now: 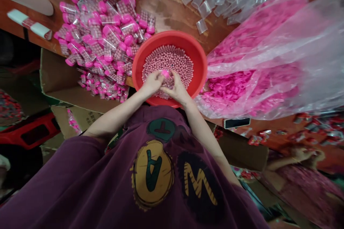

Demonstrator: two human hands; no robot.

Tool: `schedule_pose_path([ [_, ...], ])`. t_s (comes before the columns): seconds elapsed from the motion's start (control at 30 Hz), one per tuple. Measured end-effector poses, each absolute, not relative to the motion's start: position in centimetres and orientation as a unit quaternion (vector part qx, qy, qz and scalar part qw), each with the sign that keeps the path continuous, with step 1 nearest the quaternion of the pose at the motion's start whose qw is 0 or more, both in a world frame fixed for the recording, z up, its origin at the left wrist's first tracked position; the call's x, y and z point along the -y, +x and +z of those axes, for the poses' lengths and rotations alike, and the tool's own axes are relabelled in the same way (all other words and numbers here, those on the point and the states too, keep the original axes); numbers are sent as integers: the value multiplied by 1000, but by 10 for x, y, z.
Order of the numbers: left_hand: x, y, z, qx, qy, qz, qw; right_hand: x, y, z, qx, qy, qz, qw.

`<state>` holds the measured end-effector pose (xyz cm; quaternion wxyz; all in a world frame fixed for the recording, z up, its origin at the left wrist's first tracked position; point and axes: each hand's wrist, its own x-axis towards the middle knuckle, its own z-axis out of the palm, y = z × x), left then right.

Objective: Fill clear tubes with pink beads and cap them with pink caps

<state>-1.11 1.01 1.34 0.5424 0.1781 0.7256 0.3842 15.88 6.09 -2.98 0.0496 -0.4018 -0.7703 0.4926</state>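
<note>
**Figure.** Forearms extend forward from a maroon T-shirt (107, 175) and converge over the near part of a red plastic basin (199, 57). The left hand (153, 82) and right hand (177, 87) are both closed, with wrists bent and fingers curled, and together grip a pink-capped clear plastic tube (165, 74) above the basin. The cap points away from the wearer; most of the tube is hidden by the fingers, so its long axis cannot be traced. The basin holds pink beads (168, 63). To its left lies a heap of filled pink-capped tubes (99, 39); beyond it, on a wooden table (172, 12), lie empty clear tubes (215, 1); to its right is a clear bag of pink caps (255, 75). The shirt shows inverted letters A, T and W.
</note>
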Motion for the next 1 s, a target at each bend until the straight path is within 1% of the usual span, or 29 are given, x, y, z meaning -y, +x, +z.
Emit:
schedule_pose_path([
  [0.07,-11,-60,2,-759,264,422,418,-71,144,-43,779,-417,465,53],
  [0.17,-9,-132,-10,-793,308,450,272,-81,122,-61,797,-453,399,-5],
  [0.23,-5,-156,-13,-817,328,449,154,-85,112,-72,791,-466,397,-29],
  [0.27,-3,-157,-13,-819,345,443,116,-87,108,-77,781,-472,408,-25],
  [0.3,-1,-150,-13,-814,369,437,105,-88,107,-82,767,-479,427,-12],
  [0.33,-1,-137,-14,-803,394,429,123,-90,107,-87,746,-490,451,6],
  [0.4,-4,-96,-17,-775,420,413,229,-92,111,-92,674,-515,526,53],
  [0.43,-7,-73,-20,-775,393,402,289,-93,115,-92,621,-526,576,80],
  [0.53,-18,-17,-30,-764,210,406,455,-91,131,-83,430,-507,732,149],
  [0.6,-22,-1,-35,-708,137,432,541,-88,143,-73,329,-470,802,166],
  [0.63,-22,2,-36,-684,134,442,565,-86,147,-68,292,-456,824,167],
  [0.7,-21,-2,-35,-687,185,431,555,-84,155,-60,241,-448,844,167],
  [0.77,-18,-9,-28,-730,313,374,479,-82,160,-58,225,-458,843,172],
  [0.87,-16,-15,-12,-713,567,218,351,-78,158,-64,278,-479,812,183],
  [0.93,-20,-15,-3,-668,665,101,318,-75,154,-69,323,-497,784,188],
  [1.0,-28,-14,1,-648,692,18,317,-71,150,-74,333,-517,765,191],
])
